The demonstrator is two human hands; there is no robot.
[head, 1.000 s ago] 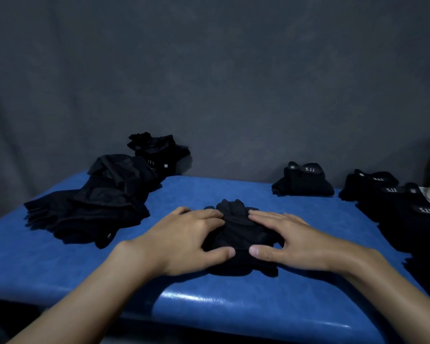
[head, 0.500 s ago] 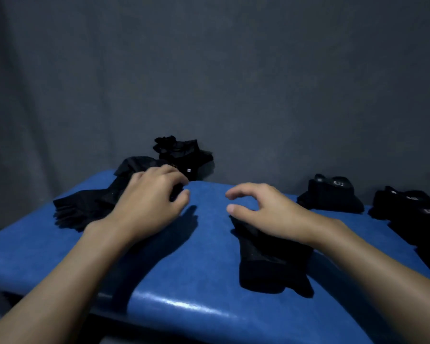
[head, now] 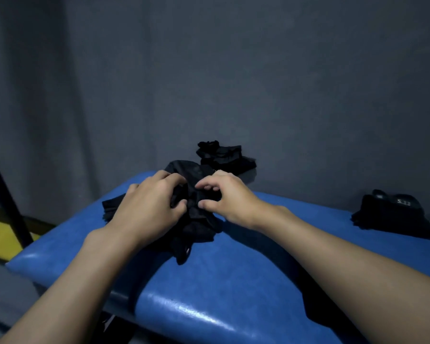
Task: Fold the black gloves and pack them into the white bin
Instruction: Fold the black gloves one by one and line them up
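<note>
A loose pile of unfolded black gloves (head: 199, 227) lies at the left end of the blue padded table (head: 233, 289). My left hand (head: 149, 207) rests on the pile with its fingers curled into the black fabric. My right hand (head: 224, 197) pinches the same fabric from the right, thumb and fingers closed on it. A folded black glove bundle with white lettering (head: 395, 214) sits at the right. The white bin is out of view.
A second heap of black gloves (head: 224, 155) lies behind the pile against the grey fabric backdrop (head: 209, 70). A black metal frame bar (head: 8, 194) and a yellow surface (head: 3, 234) show beyond the table's left end.
Both hands left the folded bundle in the middle and moved left onto the loose pile, where they now grip a glove. My view has swung left.
</note>
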